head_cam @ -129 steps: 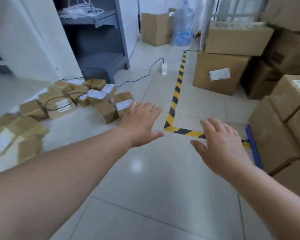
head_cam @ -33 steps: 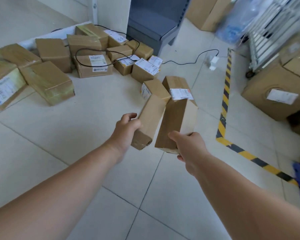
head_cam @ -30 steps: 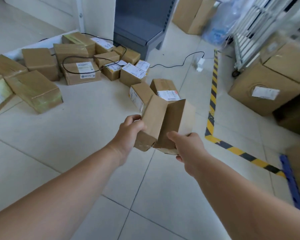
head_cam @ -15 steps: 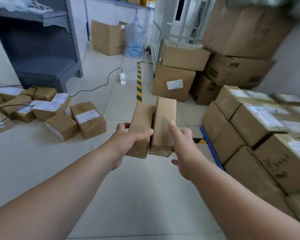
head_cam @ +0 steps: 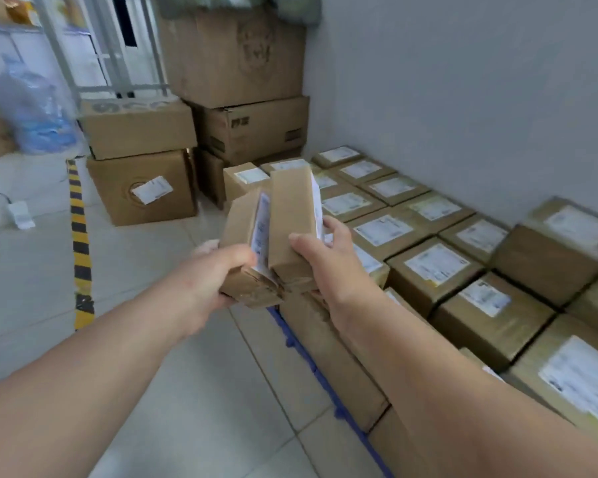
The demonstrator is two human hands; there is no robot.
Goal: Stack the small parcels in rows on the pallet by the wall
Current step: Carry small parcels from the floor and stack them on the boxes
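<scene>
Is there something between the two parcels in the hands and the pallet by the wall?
Nothing visible. The left hand and right hand hold two small parcels at the near edge of the blue pallet; only open air lies between them and the rows of stacked parcels.

The location was a parcel storage room. At 3 o'clock, labelled cardboard parcels (head_cam: 435, 267) stood in close rows on a blue pallet (head_cam: 326, 384) against a grey wall (head_cam: 463, 98). At 12 o'clock, large corrugated cartons (head_cam: 235, 56) were stacked several high. Yellow-and-black hazard tape (head_cam: 80, 236) marked the tiled floor (head_cam: 187, 391) at 10 o'clock. A large water bottle (head_cam: 38, 112) and a white metal rack (head_cam: 125, 88) stood at 11 o'clock.
</scene>
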